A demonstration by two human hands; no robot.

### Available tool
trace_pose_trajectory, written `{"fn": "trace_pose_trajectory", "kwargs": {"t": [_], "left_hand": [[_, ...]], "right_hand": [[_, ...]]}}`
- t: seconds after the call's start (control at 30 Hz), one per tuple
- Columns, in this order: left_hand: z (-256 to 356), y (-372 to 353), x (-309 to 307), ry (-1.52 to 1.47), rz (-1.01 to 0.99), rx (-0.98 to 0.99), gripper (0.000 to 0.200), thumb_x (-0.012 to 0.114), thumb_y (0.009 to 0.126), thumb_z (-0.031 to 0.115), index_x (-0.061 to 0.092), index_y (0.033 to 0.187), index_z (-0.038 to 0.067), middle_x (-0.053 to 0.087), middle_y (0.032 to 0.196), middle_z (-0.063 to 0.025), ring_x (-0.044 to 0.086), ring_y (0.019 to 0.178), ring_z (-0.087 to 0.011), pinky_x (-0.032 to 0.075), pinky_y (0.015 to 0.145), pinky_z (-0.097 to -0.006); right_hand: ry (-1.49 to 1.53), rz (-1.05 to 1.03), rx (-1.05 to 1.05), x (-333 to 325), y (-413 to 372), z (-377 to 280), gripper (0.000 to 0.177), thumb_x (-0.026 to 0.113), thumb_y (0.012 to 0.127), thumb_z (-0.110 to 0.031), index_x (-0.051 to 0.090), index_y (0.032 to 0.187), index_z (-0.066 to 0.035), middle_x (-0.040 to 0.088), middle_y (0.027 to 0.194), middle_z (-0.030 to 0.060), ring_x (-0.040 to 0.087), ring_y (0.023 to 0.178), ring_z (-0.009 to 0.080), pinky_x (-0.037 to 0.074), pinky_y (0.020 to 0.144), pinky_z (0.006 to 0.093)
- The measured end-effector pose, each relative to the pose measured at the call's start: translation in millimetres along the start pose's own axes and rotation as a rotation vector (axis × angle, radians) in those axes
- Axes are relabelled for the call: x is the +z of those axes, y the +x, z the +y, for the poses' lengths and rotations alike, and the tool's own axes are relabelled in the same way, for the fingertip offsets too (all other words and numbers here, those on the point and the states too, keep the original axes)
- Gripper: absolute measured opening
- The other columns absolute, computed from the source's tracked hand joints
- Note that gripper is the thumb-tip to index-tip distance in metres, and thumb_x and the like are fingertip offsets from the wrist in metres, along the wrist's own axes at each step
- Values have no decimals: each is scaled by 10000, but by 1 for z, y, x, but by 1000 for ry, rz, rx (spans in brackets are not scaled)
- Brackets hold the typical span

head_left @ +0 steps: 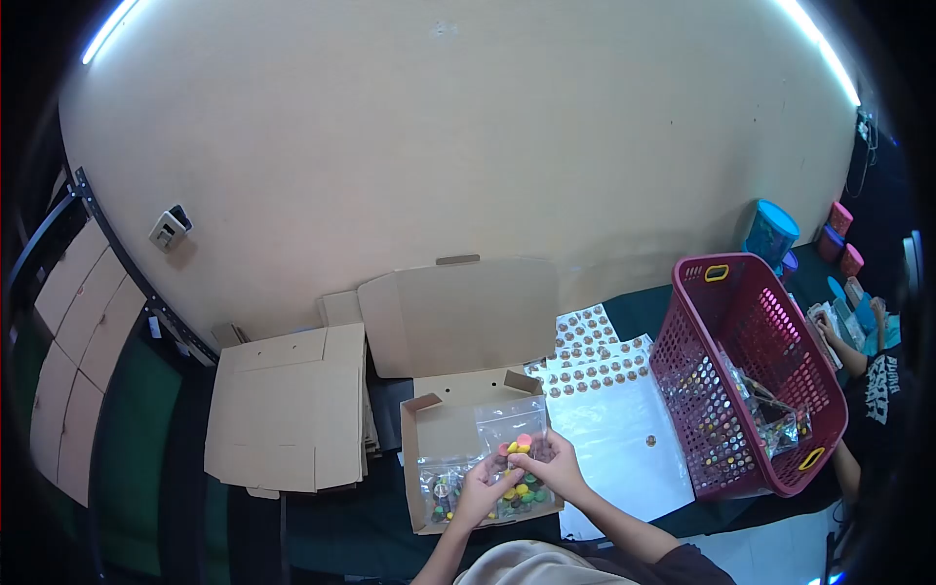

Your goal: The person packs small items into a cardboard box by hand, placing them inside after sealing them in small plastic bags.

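Note:
A clear zip bag [510,415] with small round pieces in pink, yellow, brown and green is held over an open cardboard box [409,468]. My left hand [482,490] grips the bag's left side, fingers closed. On its right side, my right hand [549,466] has its fingers closed around the bag too, and the fingertips of both hands nearly meet in front of the pieces. Another filled clear bag [441,485] lies inside the box at the left. The box lid [466,322] stands raised against the wall.
Flat cardboard boxes [278,409] are stacked at the left. White sheets with round stickers [614,429] lie right of the box. Beyond them stands a maroon basket [689,341] holding filled bags. A blue container [772,232] is behind it. Another person [871,400] is at the far right.

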State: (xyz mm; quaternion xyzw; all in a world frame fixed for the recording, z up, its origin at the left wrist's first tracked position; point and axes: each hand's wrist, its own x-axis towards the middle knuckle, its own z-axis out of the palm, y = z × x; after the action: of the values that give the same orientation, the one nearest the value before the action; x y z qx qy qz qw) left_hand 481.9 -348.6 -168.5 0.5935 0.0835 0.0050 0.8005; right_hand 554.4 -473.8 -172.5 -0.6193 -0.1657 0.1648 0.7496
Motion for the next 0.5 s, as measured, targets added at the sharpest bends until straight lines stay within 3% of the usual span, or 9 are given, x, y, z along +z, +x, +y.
{"fn": "trace_pose_trajectory", "kwargs": {"t": [0.07,0.17,0.23,0.37,0.43,0.5], "left_hand": [[-3,1,-3,-14,-17,2,368,583,798,46,452,1133,-32,545,1049,-83,535,935,-114,437,814,-233],[0,0,-5,-14,-33,-9,365,570,812,60,443,1144,-26,548,1042,-75,536,930,-108,433,809,-226],[-1,0,-8,3,-34,-23,366,565,818,67,439,1149,-24,549,1038,-72,536,930,-106,434,803,-222],[-7,-4,-9,5,18,-15,345,567,823,102,460,1127,-24,563,1007,-67,556,867,-98,458,738,-217],[-5,-1,-7,-36,66,-17,332,572,823,112,475,1107,-29,569,994,-66,555,867,-100,453,738,-214],[-5,1,-7,-40,142,10,310,580,822,138,507,1075,-27,583,957,-62,560,829,-94,455,688,-197]], "right_hand": [[-26,11,-8,-3,3,4,228,684,732,-142,548,852,-3,585,709,7,533,603,35,428,528,166],[-43,-17,53,-4,4,7,174,637,764,-71,525,872,7,604,788,47,572,690,61,466,612,189],[33,31,55,0,2,5,190,666,753,-149,553,804,-4,591,680,20,531,587,27,424,515,160],[42,57,-22,6,1,7,188,657,761,-152,555,815,-3,603,696,26,541,592,46,431,512,184],[-302,121,-70,14,-7,-11,169,669,743,-120,551,810,-19,575,660,-14,476,579,2,380,494,160],[-240,107,-147,19,-8,-5,161,658,751,-111,546,816,-16,576,671,-16,487,589,8,383,496,165]]}}
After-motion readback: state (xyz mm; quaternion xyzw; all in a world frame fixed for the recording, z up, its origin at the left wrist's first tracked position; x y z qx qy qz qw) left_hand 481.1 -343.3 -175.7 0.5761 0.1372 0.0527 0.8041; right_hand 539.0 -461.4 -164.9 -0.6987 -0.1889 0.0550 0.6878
